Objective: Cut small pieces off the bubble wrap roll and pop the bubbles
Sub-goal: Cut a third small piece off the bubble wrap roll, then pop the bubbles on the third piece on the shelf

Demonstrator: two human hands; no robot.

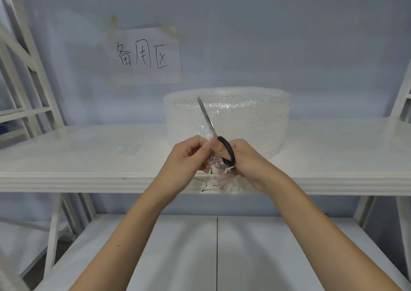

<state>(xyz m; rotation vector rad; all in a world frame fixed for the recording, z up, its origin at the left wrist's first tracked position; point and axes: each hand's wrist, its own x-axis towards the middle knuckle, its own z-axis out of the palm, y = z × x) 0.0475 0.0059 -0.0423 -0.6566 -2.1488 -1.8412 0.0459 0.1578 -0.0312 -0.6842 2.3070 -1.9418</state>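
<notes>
On the white shelf [89, 157] stands the bubble wrap roll [244, 117], resting on its flat end toward the back and right of centre, just in front of the pale backing wall. It is a broad, low drum of clear film wound in many layers, milky where the layers pile up and speckled with small glinting bubbles across its curved side; its top edge looks soft and slightly uneven. In front of the roll, over the shelf's front edge, both hands meet around a small cut piece of bubble wrap [219, 168], a crumpled, see-through scrap with a faint pinkish tint from the skin behind it, hanging a little below the fingers. The left hand [189, 159] has its fingers curled in and pinches the upper part of the scrap. The right hand [246, 161] grips the scissors [208, 121] by their black handle loop, fingers curled round it, and also touches the scrap; the thin metal blades lie together and point up and slightly left, crossing in front of the roll. A paper sign [146, 55] with handwritten characters is taped to the wall above and left of the roll. Black scribbles mark the shelf's front lip just below the hands.
</notes>
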